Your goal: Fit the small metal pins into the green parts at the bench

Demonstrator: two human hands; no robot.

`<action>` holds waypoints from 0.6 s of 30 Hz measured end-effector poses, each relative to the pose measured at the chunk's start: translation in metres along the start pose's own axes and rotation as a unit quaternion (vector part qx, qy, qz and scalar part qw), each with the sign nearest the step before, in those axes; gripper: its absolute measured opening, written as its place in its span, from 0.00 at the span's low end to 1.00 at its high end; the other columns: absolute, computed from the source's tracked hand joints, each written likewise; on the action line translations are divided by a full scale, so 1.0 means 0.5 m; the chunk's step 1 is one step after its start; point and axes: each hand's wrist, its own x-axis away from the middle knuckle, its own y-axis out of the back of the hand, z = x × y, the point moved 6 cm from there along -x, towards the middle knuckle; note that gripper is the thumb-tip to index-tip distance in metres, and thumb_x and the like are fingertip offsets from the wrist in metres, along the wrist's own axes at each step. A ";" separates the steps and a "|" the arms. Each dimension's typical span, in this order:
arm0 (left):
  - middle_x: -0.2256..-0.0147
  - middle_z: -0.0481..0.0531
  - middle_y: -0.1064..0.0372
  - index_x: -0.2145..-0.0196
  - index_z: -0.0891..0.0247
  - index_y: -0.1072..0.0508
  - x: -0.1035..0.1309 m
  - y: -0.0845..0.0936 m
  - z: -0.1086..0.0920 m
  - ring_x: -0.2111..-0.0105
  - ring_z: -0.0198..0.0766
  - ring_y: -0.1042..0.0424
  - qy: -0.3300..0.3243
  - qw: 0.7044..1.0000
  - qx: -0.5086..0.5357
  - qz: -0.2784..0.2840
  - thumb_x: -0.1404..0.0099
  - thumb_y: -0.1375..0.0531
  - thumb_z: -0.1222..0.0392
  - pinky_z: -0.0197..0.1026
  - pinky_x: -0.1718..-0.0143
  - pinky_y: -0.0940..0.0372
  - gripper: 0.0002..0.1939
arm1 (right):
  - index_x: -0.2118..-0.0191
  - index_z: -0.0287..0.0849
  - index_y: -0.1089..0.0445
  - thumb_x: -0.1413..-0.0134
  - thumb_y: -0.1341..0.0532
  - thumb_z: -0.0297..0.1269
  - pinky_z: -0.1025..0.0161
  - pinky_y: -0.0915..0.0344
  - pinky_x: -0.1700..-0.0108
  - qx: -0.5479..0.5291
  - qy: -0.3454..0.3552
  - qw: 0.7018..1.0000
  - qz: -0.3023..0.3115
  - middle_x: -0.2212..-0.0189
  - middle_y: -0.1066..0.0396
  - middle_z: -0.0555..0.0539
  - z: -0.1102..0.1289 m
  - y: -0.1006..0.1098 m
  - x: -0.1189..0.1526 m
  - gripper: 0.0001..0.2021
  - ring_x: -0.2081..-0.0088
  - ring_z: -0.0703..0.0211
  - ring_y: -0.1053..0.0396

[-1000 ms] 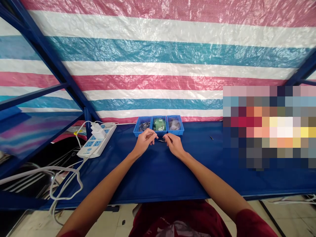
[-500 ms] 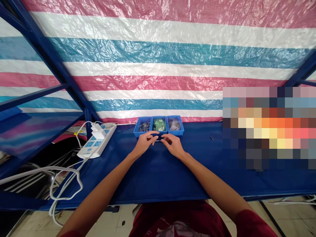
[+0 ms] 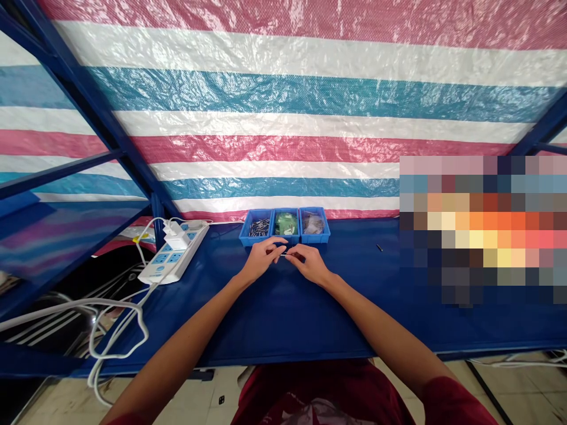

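Looks like I'm positioning a thin rod (image 3: 284, 255), right hand (image 3: 311, 262) pinching it, left hand (image 3: 258, 260) can't tell, so steady alignment next.

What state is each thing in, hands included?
Left hand: thumb and index finger apart; grip unclear.
Right hand: fingertips at a slim piece; grip unclear.
Left bin: open, slim metallic parts inside.
Middle bin: open, green and white contents.
Right bin: open, greyish contents.
Power strip: white plug inserted.
Small dark piece: lying on table.
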 end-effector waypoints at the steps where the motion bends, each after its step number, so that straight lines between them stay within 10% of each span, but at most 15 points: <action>1: 0.83 0.43 0.39 0.58 0.65 0.27 0.000 0.000 -0.002 0.83 0.30 0.41 0.000 1.000 0.004 -0.002 0.36 0.43 0.48 0.33 0.79 0.45 0.18 | 0.66 0.42 0.28 0.38 0.45 0.43 0.66 0.38 0.68 0.005 -0.005 1.000 -0.007 0.73 0.29 0.48 -0.002 0.002 0.000 0.13 0.73 0.62 0.35; 11: 0.81 0.46 0.38 0.80 0.64 0.35 -0.005 0.009 -0.004 0.82 0.29 0.39 0.014 1.000 0.027 0.004 0.36 0.44 0.48 0.33 0.78 0.44 0.20 | 0.62 0.42 0.28 0.38 0.48 0.43 0.65 0.36 0.68 0.015 -0.076 0.995 -0.070 0.73 0.28 0.48 -0.012 0.027 -0.002 0.14 0.72 0.60 0.30; 18: 0.85 0.44 0.43 0.81 0.64 0.37 -0.012 0.056 0.069 0.86 0.27 0.45 0.122 0.961 0.174 -0.176 0.41 0.39 0.45 0.31 0.85 0.52 0.22 | 0.60 0.41 0.27 0.39 0.50 0.40 0.65 0.37 0.67 0.073 -0.118 0.985 -0.105 0.73 0.26 0.47 -0.037 0.037 0.001 0.15 0.72 0.59 0.30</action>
